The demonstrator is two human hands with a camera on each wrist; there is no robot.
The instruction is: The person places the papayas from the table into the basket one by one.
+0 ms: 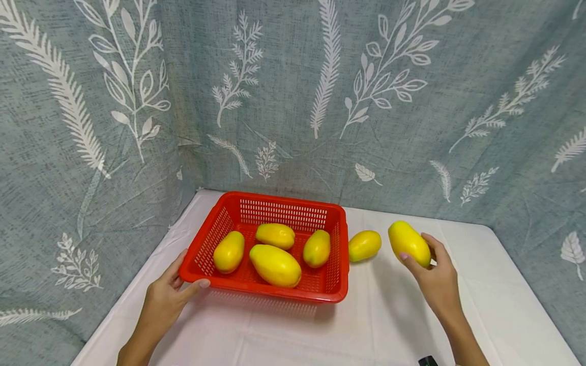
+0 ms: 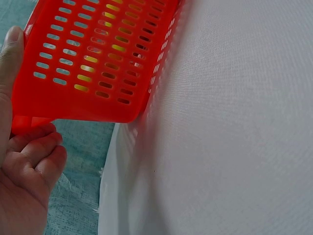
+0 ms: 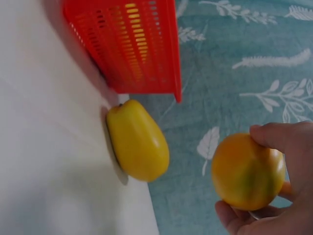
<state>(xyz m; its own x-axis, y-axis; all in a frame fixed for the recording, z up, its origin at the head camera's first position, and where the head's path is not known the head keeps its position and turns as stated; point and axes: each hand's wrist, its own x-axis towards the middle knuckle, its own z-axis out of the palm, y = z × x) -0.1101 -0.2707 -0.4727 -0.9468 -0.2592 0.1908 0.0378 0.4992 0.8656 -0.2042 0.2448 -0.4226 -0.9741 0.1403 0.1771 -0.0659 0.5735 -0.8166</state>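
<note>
My left hand grips the front left corner of a red plastic basket, thumb on the rim and fingers curled beneath it in the left wrist view. Inside lie several yellow papayas, the largest papaya at the front middle. Over the table to the right, my right hand holds another papaya between thumb and fingers. In the right wrist view this held papaya shows its rounded end with a greenish patch. Between basket and right hand, one more papaya rests on the table beside the basket's right wall.
A white cloth covers the table. Blue-green curtains with white leaf prints stand close behind the table and along both sides. A small dark object pokes in at the bottom edge near the right forearm.
</note>
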